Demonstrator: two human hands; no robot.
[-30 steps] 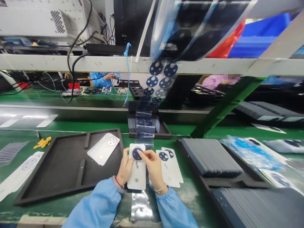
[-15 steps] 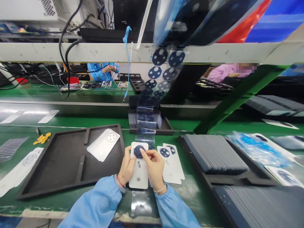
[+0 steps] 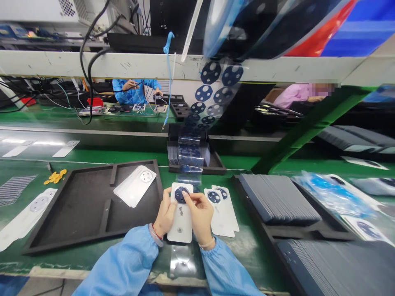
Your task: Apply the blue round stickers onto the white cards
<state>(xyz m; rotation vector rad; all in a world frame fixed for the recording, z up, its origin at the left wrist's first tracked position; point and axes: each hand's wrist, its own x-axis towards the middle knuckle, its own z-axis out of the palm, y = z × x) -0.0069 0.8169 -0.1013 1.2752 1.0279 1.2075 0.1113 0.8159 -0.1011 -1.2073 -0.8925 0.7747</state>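
On the far side, a co-worker's hands (image 3: 128, 85) have since moved apart. Near the middle, our left hand (image 3: 165, 218) holds a white card (image 3: 181, 226) by its left edge; our right hand (image 3: 202, 214) touches its dark sticker (image 3: 179, 196), pinching or not we cannot tell. Below, dark characters (image 3: 180, 211) are too small to read.

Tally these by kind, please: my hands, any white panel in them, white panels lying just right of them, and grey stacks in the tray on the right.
Hands, left hand and right hand: 2
Held white panel: 1
White panels just right: 2 visible
Grey stacks in right tray: 2
Total: 7
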